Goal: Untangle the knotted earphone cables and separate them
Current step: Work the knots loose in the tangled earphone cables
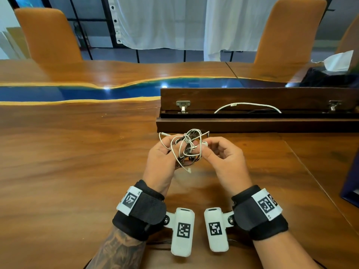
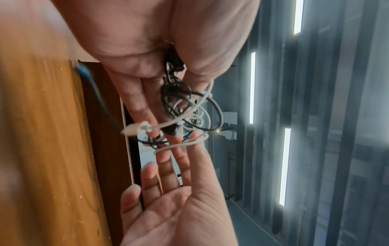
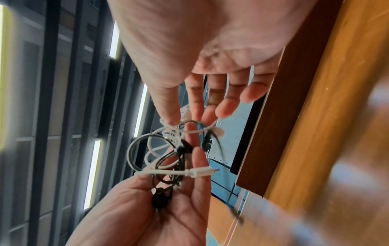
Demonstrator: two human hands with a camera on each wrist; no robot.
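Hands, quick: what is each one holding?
Left hand: grips the cable tangle.
Right hand: pinches a white cable of it.

The cable tangle (image 1: 185,147) hangs between both hands above the table (image 1: 68,162); a wooden box (image 1: 252,111) lies at 1 o'clock behind it.

White and black earphone cables (image 1: 186,146) knotted together, held above table.

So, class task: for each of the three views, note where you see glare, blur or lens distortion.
Head view: the glossy table shows bright glare spots on its blue strip, and its edges bow from the wide lens. Left wrist view: the strip lights bloom, the wood at left is blurred, the cables sharp. Right wrist view: the lower right corner smears badly; the white plug stays crisp.
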